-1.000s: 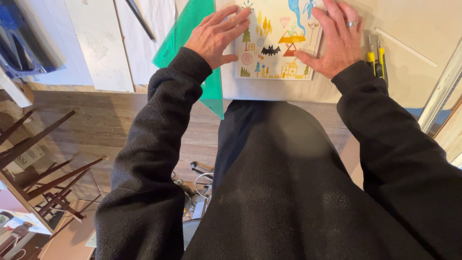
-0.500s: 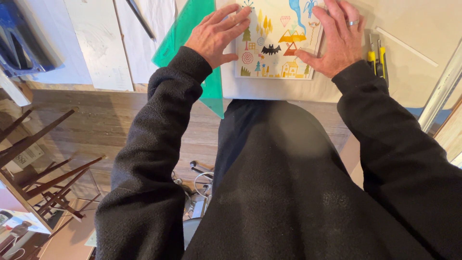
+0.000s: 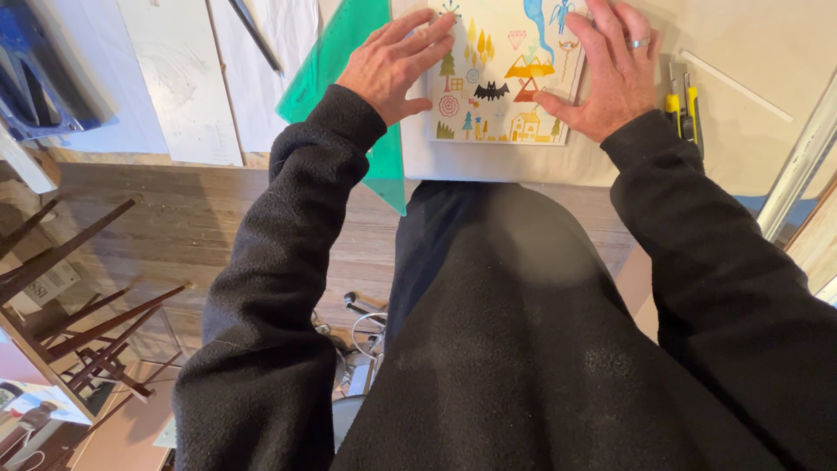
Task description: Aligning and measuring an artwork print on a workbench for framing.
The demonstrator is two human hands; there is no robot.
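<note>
A colourful drawing (image 3: 501,83) with small trees, houses, a black bat and blue shapes lies flat on a pale board (image 3: 750,131) at the top of the head view. My left hand (image 3: 397,61) presses on its left edge with fingers spread, resting partly over a green see-through triangle ruler (image 3: 336,65). My right hand (image 3: 610,74), wearing a ring, lies flat on the drawing's right edge. Both arms are in black fleece sleeves.
A yellow-and-black utility knife (image 3: 683,109) lies just right of my right hand. White sheets (image 3: 174,87) and a dark thin rod (image 3: 255,35) lie to the left. Below are a wooden floor (image 3: 174,227), a dark wooden rack (image 3: 78,323) and a metal bar (image 3: 798,170).
</note>
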